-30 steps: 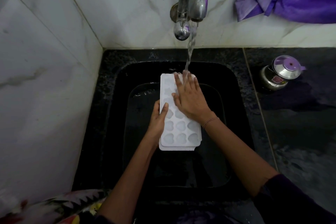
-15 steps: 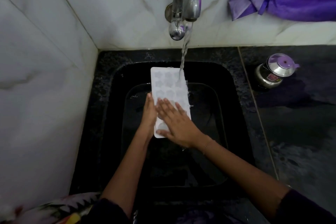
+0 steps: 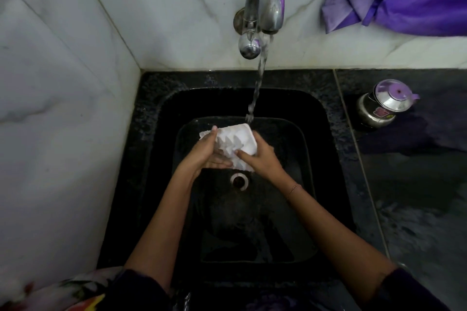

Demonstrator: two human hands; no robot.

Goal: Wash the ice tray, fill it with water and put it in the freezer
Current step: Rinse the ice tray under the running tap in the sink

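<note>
Holding the ice tray (image 3: 233,141) tilted above the sink (image 3: 161,139), both hands gripped it. Left hand (image 3: 206,153) curled round the left edge, thumb on top, fingers beneath. Right hand (image 3: 261,158) clasped the right edge, forefinger laid across the cups. Water (image 3: 257,91) from the tap (image 3: 264,5) struck the tray's far corner. 1 steel pot (image 3: 381,106) stood on the counter (image 3: 417,184), well apart.

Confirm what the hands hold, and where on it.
The ice tray, tilted up: the left hand grips its left side, the right hand its right edge.
</note>
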